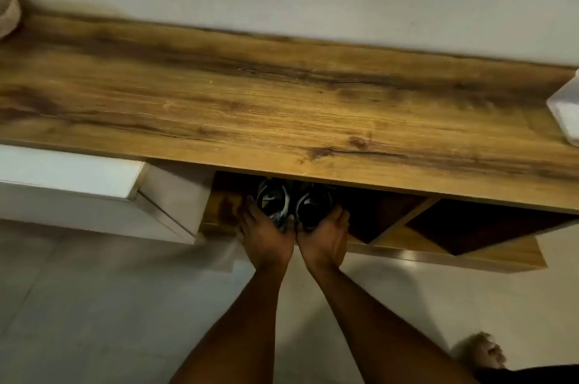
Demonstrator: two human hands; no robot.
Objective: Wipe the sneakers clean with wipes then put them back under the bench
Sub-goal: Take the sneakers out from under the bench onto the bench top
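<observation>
My left hand point(266, 239) cups the heel of the left sneaker point(273, 199) and my right hand point(326, 239) the right sneaker point(313, 205); the pair sits side by side in the open compartment under the wooden bench point(282, 101).

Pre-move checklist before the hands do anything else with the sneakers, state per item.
1. Left hand on left sneaker: ok, cupped at its heel.
2. Right hand on right sneaker: ok, cupped at its heel.
3. Both sneakers under the bench, in the same compartment: ok.
4. Sneakers wiped clean: cannot tell, too dark and blurred.
5. Wipes pack on the bench top, at the right edge: ok.
6. Sneakers fully inside: cannot tell.
</observation>
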